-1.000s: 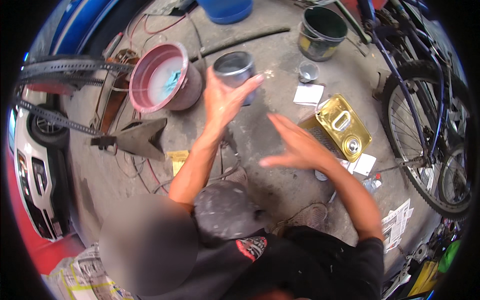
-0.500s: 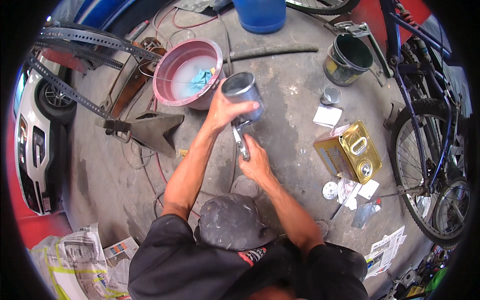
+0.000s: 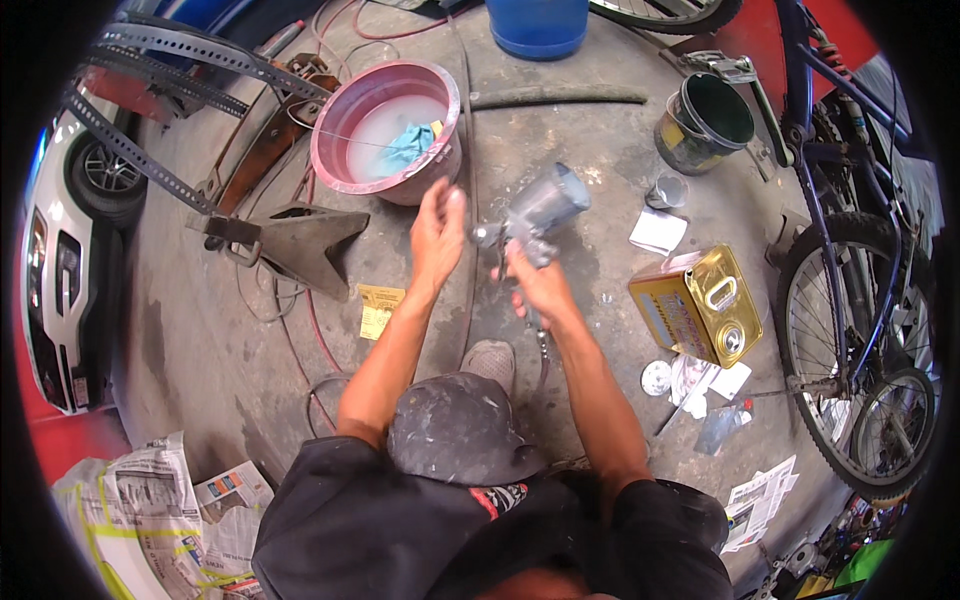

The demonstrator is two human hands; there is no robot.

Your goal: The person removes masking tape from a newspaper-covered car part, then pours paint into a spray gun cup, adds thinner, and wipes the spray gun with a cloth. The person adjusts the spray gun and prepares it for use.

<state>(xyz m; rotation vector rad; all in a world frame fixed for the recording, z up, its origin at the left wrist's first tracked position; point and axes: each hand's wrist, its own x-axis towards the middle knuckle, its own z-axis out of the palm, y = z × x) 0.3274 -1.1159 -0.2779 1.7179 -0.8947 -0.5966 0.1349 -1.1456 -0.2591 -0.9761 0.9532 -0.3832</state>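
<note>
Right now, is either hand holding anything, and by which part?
The right hand grips a grey spray gun by its handle, below the metal cup. The left hand is open beside it, holding nothing.

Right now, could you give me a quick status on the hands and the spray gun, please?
Right hand gripping spray gun, cup tilted. Left hand open, beside the gun, not touching. Pink basin just beyond; gold can to the right.

Single view, head-worn fisheye, looking steeply down over the person's own cap point(image 3: 455, 425) and shoulders onto the concrete floor point(image 3: 200, 330). Forearms enter from the lower edge. Close range. Rim bends straight edges: bicycle point(image 3: 850, 300) at right, white car point(image 3: 60, 270) at left.
</note>
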